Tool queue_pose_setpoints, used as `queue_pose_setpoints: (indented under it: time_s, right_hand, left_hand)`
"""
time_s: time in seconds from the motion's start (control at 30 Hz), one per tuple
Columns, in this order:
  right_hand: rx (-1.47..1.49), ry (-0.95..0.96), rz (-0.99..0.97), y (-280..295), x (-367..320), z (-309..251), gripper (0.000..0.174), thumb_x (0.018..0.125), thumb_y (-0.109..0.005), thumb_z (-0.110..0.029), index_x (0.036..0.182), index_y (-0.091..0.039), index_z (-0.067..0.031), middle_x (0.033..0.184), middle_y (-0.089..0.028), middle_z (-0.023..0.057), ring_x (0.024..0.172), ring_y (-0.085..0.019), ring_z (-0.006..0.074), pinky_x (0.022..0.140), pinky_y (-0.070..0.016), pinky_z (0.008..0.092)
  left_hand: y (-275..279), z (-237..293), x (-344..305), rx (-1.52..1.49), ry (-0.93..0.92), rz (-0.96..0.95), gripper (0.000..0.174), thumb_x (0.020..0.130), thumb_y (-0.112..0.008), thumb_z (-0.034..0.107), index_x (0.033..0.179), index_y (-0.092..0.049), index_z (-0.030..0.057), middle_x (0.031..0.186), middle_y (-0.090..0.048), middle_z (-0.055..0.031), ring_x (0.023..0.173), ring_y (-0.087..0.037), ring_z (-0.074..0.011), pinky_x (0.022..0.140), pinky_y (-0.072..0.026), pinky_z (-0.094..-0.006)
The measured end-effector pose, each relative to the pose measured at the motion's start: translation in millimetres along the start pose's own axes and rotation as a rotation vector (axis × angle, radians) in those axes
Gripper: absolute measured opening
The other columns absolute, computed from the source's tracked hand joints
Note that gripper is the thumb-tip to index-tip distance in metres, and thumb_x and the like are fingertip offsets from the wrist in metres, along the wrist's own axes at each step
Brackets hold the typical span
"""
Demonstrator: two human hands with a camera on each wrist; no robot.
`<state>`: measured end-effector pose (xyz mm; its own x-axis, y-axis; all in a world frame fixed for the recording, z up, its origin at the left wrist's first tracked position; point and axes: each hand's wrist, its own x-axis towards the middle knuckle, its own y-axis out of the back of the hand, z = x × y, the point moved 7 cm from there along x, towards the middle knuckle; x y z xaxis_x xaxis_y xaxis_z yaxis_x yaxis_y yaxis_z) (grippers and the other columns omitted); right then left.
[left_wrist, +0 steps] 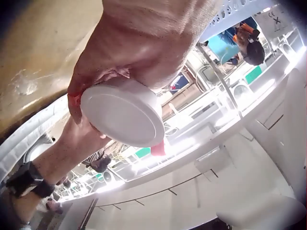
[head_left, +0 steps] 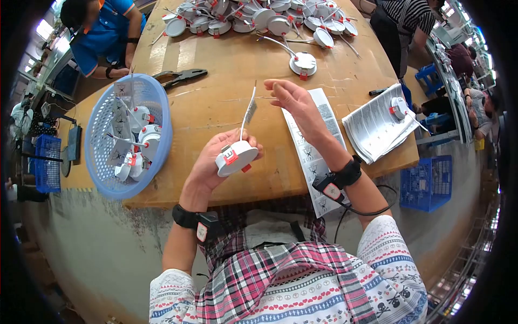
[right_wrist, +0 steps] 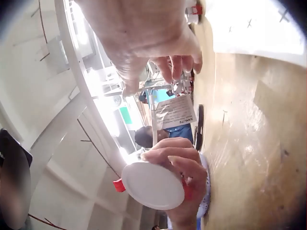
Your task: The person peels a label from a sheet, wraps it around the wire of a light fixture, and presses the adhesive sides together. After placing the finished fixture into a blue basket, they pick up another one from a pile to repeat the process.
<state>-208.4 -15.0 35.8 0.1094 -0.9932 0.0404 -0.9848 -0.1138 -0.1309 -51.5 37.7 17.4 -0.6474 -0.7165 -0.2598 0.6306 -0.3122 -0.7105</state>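
My left hand grips a round white downlight by its rim, tilted, above the table's near part. Red clips sit on its side, and its white cable stands upright with a printed label stuck round it like a flag. In the left wrist view the plain white face of the lamp shows, with fingers behind it. To the right of the cable, my right hand is raised with fingers loosely extended, holding nothing. A gap shows between its fingertips and the cable.
A blue basket with labelled downlights stands at left, beside pliers. Label sheets, a paper stack bearing one downlight, and a black marker lie right. Many downlights pile up at the back; one lies nearer.
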Motion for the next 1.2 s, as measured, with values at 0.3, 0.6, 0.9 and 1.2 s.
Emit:
queue_pose_setpoints:
  time_s: [0.3, 0.6, 0.9, 1.2]
  right_hand:
    - [0.011, -0.066, -0.218, -27.0, -8.4, -8.2, 0.031, 0.084, -0.063, -0.028, 0.099, -0.063, -0.0003, 0.105, -0.058, 0.0045, 0.094, -0.054, 0.0112, 0.084, -0.0407, 0.0269]
    - [-0.017, 0.045, -0.175, -25.4, -10.1, -23.3, 0.026, 0.082, -0.066, -0.024, 0.095, -0.063, -0.0017, 0.113, -0.054, 0.0076, 0.104, -0.05, 0.015, 0.094, -0.0373, 0.031]
    - [-0.318, 0.189, 0.044, -15.0, 2.9, -20.2, 0.019, 0.083, -0.063, -0.022, 0.088, -0.066, -0.0043, 0.108, -0.06, 0.0058, 0.108, -0.046, 0.0211, 0.095, -0.034, 0.0319]
    - [-0.177, -0.207, -0.215, -34.9, -11.8, -3.5, 0.025, 0.09, -0.055, -0.024, 0.088, -0.062, -0.0003, 0.075, -0.061, 0.0021, 0.064, -0.054, 0.0073, 0.062, -0.0434, 0.0205]
  left_hand:
    - [-15.6, -11.6, -4.1, -0.095, 0.018, -0.115, 0.018, 0.093, -0.047, 0.021, 0.089, -0.05, 0.0036, 0.084, -0.057, -0.0092, 0.085, -0.059, -0.0208, 0.078, -0.0525, -0.0344]
    - [-7.6, 2.2, -7.7, 0.377, -0.119, 0.084, 0.02, 0.095, -0.046, 0.021, 0.087, -0.052, 0.0027, 0.082, -0.061, -0.0074, 0.075, -0.059, -0.0108, 0.066, -0.0491, -0.0237]
    - [-3.8, 11.6, 1.4, 0.463, -0.223, 0.119, 0.019, 0.095, -0.046, 0.019, 0.088, -0.053, 0.002, 0.083, -0.06, -0.0049, 0.076, -0.057, -0.0086, 0.069, -0.0458, -0.0222]
    - [5.3, 18.5, 7.3, 0.647, -0.317, 0.214, 0.016, 0.093, -0.05, 0.015, 0.094, -0.053, -0.0005, 0.082, -0.06, -0.0043, 0.079, -0.058, -0.0085, 0.069, -0.0453, -0.021]
